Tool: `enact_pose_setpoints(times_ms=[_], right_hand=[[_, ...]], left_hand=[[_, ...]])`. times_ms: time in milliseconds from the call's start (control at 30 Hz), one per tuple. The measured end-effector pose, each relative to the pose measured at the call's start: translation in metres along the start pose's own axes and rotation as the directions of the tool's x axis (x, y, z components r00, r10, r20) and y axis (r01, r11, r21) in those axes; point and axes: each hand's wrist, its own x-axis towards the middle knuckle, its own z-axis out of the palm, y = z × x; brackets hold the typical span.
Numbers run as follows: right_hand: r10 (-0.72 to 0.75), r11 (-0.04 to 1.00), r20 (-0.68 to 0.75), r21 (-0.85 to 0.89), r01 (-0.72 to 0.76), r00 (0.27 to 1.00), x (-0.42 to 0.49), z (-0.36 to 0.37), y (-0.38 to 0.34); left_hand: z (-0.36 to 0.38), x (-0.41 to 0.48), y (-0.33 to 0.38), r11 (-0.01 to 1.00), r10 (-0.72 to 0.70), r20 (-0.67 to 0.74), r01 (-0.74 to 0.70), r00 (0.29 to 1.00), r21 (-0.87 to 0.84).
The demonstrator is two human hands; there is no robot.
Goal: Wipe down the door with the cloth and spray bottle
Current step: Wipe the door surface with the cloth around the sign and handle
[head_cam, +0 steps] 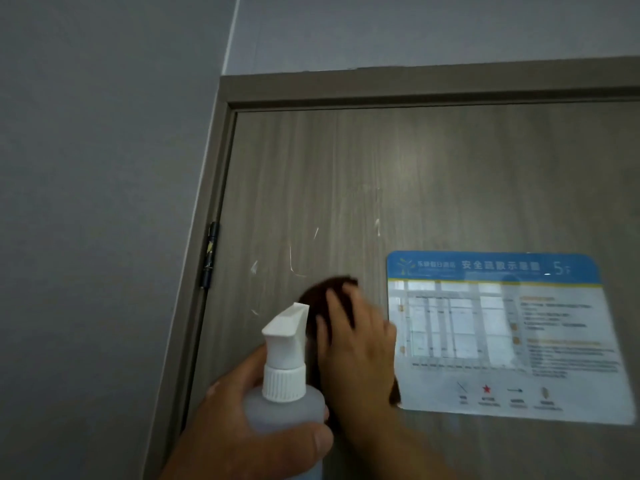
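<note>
While the left hand grips the spray bottle, the flat right hand presses cloth on door.

Bare door above; placard, apparently flush, right.

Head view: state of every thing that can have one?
door: shut in its frame, white streaks left of the sign
cloth: bunched, pressed flat against the door
spray bottle: upright, nozzle towards the door
left hand: grips the spray bottle
right hand: fingers spread, presses the cloth on the door
sign: stuck flat on the door
hinge: folded closed
</note>
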Motion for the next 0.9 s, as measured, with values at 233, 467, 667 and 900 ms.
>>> enact_pose_setpoints(times_ms=[233,467,667,900], right_hand=[[-0.269,0.963,0.022,0.04,0.268,0.963,-0.049,-0.015,0.019],[-0.27,0.961,0.039,0.078,0.266,0.962,-0.043,-0.012,0.018],[-0.246,0.967,0.065,0.082,0.24,0.967,-0.042,-0.016,0.015],[-0.271,0.962,0.064,0.033,0.269,0.96,-0.029,-0.014,0.014]], left_hand=[[-0.002,-0.007,0.017,0.993,0.036,0.029,-0.039,0.999,0.109],[0.0,0.004,0.032,0.998,0.049,-0.049,-0.05,0.998,-0.029],[-0.003,0.011,0.038,0.993,0.11,-0.09,-0.112,0.99,-0.021],[-0.007,0.007,0.037,0.988,0.147,-0.094,-0.151,0.985,-0.04]])
